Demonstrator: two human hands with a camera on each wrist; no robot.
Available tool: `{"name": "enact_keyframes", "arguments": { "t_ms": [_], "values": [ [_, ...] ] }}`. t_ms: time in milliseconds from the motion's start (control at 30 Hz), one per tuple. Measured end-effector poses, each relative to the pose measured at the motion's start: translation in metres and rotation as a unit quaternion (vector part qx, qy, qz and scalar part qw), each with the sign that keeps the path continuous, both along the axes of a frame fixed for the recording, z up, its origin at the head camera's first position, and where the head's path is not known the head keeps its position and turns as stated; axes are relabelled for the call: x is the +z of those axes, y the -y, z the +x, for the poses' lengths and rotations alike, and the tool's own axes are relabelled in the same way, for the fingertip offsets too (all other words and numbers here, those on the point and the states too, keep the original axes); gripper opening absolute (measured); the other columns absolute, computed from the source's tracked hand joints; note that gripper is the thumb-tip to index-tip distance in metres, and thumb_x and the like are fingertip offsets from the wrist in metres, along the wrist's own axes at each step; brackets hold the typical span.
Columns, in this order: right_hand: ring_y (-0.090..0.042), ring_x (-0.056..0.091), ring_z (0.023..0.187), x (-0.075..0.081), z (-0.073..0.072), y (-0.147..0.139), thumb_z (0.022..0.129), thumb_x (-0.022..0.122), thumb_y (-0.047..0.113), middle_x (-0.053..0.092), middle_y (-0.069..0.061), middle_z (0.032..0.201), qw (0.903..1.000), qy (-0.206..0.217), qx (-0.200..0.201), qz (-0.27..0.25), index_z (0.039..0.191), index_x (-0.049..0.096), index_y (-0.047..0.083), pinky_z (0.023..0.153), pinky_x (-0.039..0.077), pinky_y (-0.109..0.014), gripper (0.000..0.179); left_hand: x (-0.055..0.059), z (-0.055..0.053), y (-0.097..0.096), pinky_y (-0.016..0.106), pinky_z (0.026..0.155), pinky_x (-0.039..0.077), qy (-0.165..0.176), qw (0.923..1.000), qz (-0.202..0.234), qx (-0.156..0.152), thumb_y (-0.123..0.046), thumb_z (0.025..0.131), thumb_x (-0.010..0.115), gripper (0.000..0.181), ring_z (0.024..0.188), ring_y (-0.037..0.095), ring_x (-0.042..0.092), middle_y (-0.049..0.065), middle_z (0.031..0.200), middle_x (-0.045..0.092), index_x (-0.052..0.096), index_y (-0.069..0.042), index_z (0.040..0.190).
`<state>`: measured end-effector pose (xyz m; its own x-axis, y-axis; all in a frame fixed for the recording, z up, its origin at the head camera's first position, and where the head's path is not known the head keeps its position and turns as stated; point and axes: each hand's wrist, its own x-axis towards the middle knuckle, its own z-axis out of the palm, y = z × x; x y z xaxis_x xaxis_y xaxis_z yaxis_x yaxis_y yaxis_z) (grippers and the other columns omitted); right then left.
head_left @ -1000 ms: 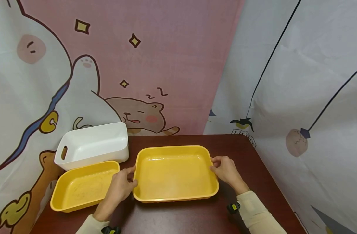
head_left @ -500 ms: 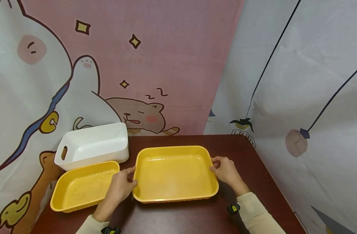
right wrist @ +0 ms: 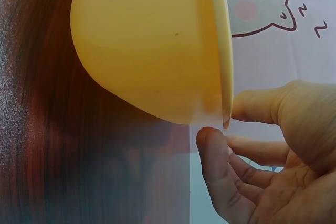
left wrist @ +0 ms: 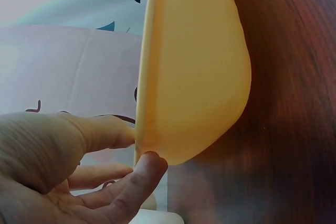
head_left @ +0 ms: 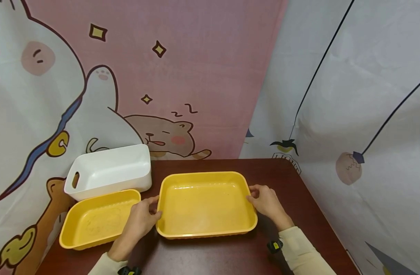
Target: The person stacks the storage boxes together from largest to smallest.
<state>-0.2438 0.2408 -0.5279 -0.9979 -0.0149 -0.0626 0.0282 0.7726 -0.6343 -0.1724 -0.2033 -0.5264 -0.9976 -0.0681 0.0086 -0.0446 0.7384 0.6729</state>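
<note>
A large yellow rectangular tray (head_left: 207,206) with a rounded rim stands on the dark brown table in the head view. My left hand (head_left: 140,217) pinches its left rim, thumb toward the near side. On the opposite end, my right hand (head_left: 267,200) pinches the right rim. The left wrist view shows the tray's outer wall (left wrist: 197,66) with thumb and fingertips at the lip. In the right wrist view, thumb and fingertips likewise meet the lip beside the outer wall (right wrist: 147,51). Nothing lies inside the tray.
Left of the large tray sits a smaller yellow tray (head_left: 99,221), close to my left forearm. Behind it is a white bin (head_left: 111,168) with a handle slot, touching or nearly touching it. A printed cloth backdrop (head_left: 210,76) rises behind the wood-grain table (head_left: 203,256).
</note>
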Motion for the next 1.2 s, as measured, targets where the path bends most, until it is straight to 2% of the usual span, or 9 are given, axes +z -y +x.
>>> {"name": "enact_keyframes", "arguments": {
  "t_ms": [167,300,433,633,833,1067,1200],
  "values": [
    [-0.026,0.076,0.099,0.001,0.001,0.002,0.104,0.088,0.017,0.082,-0.02,0.124,0.9997,-0.013,0.002,0.019,0.15,0.073,-0.004,0.086,0.073,-0.041,0.053,0.002,0.0,0.001,0.024,0.066,0.06,-0.01,0.9999,0.001,0.001,-0.003,0.096,0.09,0.057,0.087,0.019,0.074,0.021,0.121,0.086,0.073,0.006,0.15],
    [-0.028,0.073,0.103,0.005,0.002,0.005,0.105,0.087,0.018,0.079,-0.021,0.128,0.9994,-0.023,0.007,0.023,0.152,0.071,-0.006,0.093,0.073,-0.044,0.055,0.005,0.0,0.002,0.03,0.073,0.068,-0.016,0.9999,-0.006,0.004,-0.006,0.098,0.09,0.055,0.091,0.021,0.079,0.024,0.13,0.085,0.074,0.006,0.15],
    [-0.032,0.072,0.109,0.008,0.004,0.007,0.106,0.086,0.019,0.073,-0.026,0.138,0.9989,-0.028,0.013,0.036,0.154,0.068,-0.007,0.102,0.071,-0.052,0.058,0.006,0.0,0.003,0.036,0.079,0.072,-0.021,0.9997,-0.014,0.005,-0.008,0.099,0.089,0.054,0.093,0.023,0.081,0.024,0.133,0.085,0.075,0.005,0.149],
    [-0.042,0.071,0.124,0.012,0.006,0.013,0.106,0.086,0.02,0.064,-0.032,0.154,0.9969,-0.047,0.013,0.062,0.159,0.064,-0.007,0.113,0.065,-0.062,0.064,0.009,0.001,0.005,0.04,0.083,0.072,-0.057,0.9981,-0.022,0.008,-0.011,0.101,0.089,0.048,0.095,0.024,0.081,0.021,0.132,0.086,0.078,0.002,0.145],
    [-0.046,0.067,0.133,0.016,0.007,0.018,0.106,0.086,0.02,0.063,-0.032,0.155,0.9952,-0.068,0.022,0.067,0.161,0.063,-0.007,0.117,0.062,-0.066,0.065,0.011,0.002,0.009,0.036,0.082,0.069,-0.079,0.9964,-0.025,0.019,-0.014,0.102,0.088,0.045,0.097,0.025,0.081,0.019,0.13,0.086,0.08,-0.001,0.144],
    [-0.047,0.066,0.136,0.023,0.011,0.028,0.105,0.087,0.02,0.064,-0.032,0.152,0.9943,-0.081,0.031,0.062,0.161,0.064,-0.005,0.115,0.063,-0.066,0.065,0.012,0.004,0.013,0.044,0.089,0.069,-0.101,0.9941,-0.026,0.028,-0.015,0.104,0.085,0.042,0.104,0.03,0.084,0.017,0.131,0.087,0.081,-0.002,0.144],
    [-0.047,0.067,0.135,0.026,0.011,0.034,0.105,0.087,0.018,0.065,-0.031,0.152,0.9932,-0.092,0.038,0.061,0.161,0.065,-0.005,0.111,0.066,-0.063,0.064,0.014,0.005,0.016,0.038,0.083,0.066,-0.107,0.9933,-0.026,0.034,-0.015,0.104,0.084,0.042,0.1,0.03,0.084,0.016,0.123,0.089,0.081,-0.002,0.144]
  ]
}}
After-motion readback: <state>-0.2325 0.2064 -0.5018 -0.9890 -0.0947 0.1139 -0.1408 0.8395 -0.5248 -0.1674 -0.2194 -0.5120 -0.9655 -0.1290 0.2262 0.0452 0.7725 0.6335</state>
